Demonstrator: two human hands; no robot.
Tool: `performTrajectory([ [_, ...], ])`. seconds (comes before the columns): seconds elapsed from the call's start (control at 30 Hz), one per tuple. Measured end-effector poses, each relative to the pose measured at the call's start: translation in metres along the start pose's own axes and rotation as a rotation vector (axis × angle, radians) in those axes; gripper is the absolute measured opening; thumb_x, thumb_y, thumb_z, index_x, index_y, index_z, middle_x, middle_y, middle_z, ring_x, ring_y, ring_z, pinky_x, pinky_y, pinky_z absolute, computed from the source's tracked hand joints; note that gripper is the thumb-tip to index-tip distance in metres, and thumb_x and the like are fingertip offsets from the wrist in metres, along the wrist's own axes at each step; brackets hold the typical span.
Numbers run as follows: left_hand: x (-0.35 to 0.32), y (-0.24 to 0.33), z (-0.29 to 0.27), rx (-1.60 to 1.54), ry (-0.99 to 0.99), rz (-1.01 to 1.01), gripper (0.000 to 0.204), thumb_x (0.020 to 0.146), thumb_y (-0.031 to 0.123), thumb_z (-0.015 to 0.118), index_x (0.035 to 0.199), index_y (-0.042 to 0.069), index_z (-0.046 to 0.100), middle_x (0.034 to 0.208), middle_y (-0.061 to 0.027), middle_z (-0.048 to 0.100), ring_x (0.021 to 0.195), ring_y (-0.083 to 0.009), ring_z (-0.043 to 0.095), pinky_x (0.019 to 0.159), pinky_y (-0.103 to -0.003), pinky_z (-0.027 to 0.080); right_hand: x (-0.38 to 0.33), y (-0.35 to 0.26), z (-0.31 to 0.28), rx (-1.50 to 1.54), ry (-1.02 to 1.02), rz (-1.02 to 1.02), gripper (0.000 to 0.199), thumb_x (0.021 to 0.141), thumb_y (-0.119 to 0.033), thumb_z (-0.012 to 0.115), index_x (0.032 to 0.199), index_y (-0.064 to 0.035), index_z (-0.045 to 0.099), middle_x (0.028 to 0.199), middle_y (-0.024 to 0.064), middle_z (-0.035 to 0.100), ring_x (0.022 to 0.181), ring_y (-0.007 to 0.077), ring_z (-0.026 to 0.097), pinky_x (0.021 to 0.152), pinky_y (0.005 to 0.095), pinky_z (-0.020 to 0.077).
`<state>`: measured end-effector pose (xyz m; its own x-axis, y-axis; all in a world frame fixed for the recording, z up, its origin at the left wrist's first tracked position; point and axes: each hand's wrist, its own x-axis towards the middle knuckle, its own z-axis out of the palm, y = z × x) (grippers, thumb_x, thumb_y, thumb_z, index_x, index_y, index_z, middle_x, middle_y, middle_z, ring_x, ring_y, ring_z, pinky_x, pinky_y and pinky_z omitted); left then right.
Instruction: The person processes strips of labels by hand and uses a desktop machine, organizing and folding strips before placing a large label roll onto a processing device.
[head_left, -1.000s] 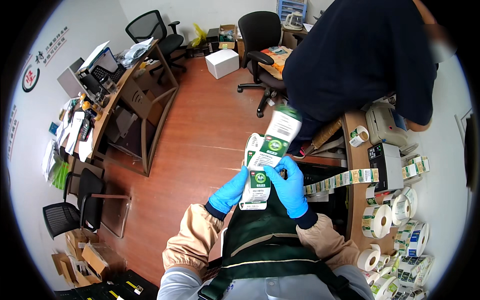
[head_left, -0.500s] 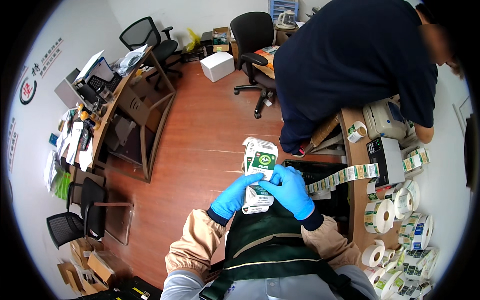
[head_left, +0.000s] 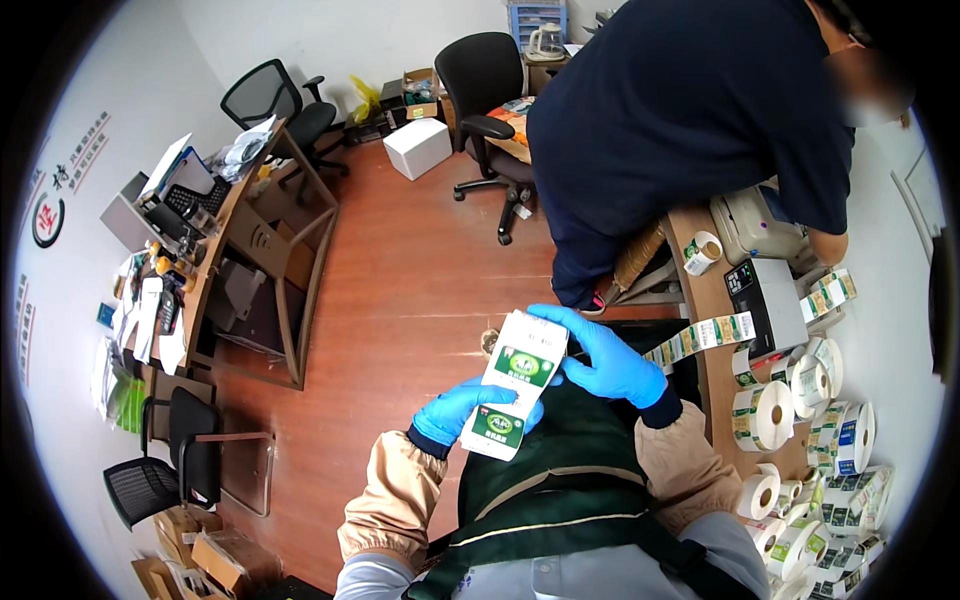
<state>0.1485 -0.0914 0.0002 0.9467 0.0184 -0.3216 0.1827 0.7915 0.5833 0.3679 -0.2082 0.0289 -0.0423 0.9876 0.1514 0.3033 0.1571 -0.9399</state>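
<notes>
A strip of white labels with green prints [head_left: 523, 364] lies folded in layers in front of my dark green apron. My left hand [head_left: 455, 410], in a blue glove, is closed round its lower left side, with the thumb across the front. My right hand [head_left: 615, 365], also blue-gloved, grips the upper right edge, its fingers over the top corner and its thumb at the side. The fingers behind the strip are partly hidden. A small round brown thing [head_left: 489, 342] shows just beyond the strip's left edge.
On the right bench, a label printer [head_left: 770, 305] has a label strip [head_left: 700, 338] hanging from it. Several label rolls [head_left: 763, 417] crowd the near side. A person in dark clothes [head_left: 680, 120] bends over the bench's far end. A cluttered desk [head_left: 225, 215] stands left.
The label strip has tilted, its top leaning right and its lower end swinging left. My right hand has moved from the strip's middle to its upper right edge.
</notes>
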Motion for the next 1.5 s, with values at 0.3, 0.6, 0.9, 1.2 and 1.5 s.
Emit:
performTrajectory([
  [0.3,0.005,-0.003,-0.007,0.010,0.025,0.038,0.054,0.085,0.018,0.064,0.130,-0.008,0.051,0.104,-0.0202,0.067,0.092,-0.0258,0.066,0.084,-0.033,0.054,-0.003,-0.001,0.025,0.461,-0.046,0.065,0.059,0.088,-0.008,0.066,0.141,0.0018,0.043,0.129,0.0130,0.059,0.120,0.0195,0.055,0.103,0.0364,0.0436],
  [0.6,0.036,-0.021,-0.018,-0.099,0.217,0.042,0.059,0.098,0.043,0.058,0.137,0.000,0.046,0.123,-0.0159,0.062,0.106,-0.0258,0.067,0.089,-0.044,0.058,-0.006,0.036,0.045,-0.102,0.619,0.067,0.029,0.087,-0.011,0.071,0.114,-0.0034,0.065,0.099,0.0112,0.071,0.090,0.0213,0.069,0.080,0.0313,0.0536],
  [0.9,0.026,-0.023,-0.025,-0.350,-0.083,0.022,0.069,0.098,0.049,0.053,0.142,-0.001,0.038,0.131,-0.0228,0.056,0.112,-0.0366,0.064,0.084,-0.049,0.062,-0.009,0.043,0.014,-1.066,0.272,-0.650,0.033,0.074,-0.010,0.070,0.107,-0.0130,0.067,0.101,0.0031,0.062,0.091,0.0229,0.062,0.077,0.0362,0.0518],
  [1.2,0.032,-0.027,-0.034,-0.243,0.166,0.038,0.051,0.091,0.008,0.066,0.137,0.004,0.044,0.119,-0.0154,0.063,0.101,-0.0256,0.069,0.076,-0.035,0.064,-0.002,0.044,0.014,-0.693,0.136,-0.289,0.053,0.078,-0.003,0.068,0.129,-0.0102,0.055,0.125,0.0120,0.056,0.114,0.0306,0.057,0.094,0.0400,0.0481],
  [1.5,0.035,-0.033,0.005,0.158,0.335,0.352,0.057,0.091,0.003,0.063,0.143,0.009,0.042,0.126,-0.0070,0.061,0.107,-0.0165,0.063,0.087,-0.030,0.056,-0.029,0.050,0.044,0.708,0.184,0.290,0.050,0.096,-0.006,0.061,0.141,0.0014,0.042,0.135,0.0107,0.053,0.126,0.0177,0.050,0.106,0.0324,0.0428],
])
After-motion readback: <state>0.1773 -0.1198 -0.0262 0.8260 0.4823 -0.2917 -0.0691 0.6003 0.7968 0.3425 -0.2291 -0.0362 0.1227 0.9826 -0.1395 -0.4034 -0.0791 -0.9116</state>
